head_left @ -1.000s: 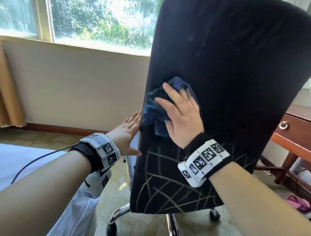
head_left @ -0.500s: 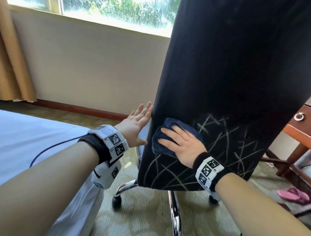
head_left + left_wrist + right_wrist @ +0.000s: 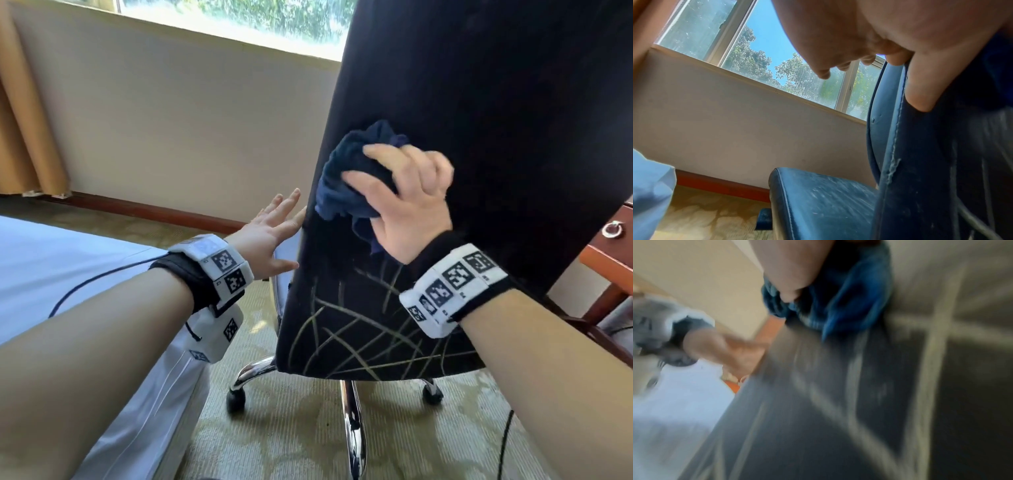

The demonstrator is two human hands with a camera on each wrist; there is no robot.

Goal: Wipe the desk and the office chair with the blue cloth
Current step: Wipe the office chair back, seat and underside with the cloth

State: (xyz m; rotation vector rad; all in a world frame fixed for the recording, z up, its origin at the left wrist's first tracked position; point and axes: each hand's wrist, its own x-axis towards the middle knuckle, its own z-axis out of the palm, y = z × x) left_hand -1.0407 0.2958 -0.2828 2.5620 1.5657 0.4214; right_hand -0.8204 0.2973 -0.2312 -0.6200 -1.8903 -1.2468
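The right hand [image 3: 407,205] had its grip curled round the bunched blue cloth [image 3: 346,178], pressing it against the back of the office chair [image 3: 479,120], above pale scratch lines on the dark backrest. The left hand [image 3: 267,233] lay flat, grip apart with fingers straight, against the backrest's left edge, thumb on the rear face. Both wrists wore white bands printed with black square codes; no readable writing showed. The desk [image 3: 613,253] stood at far right, behind the chair
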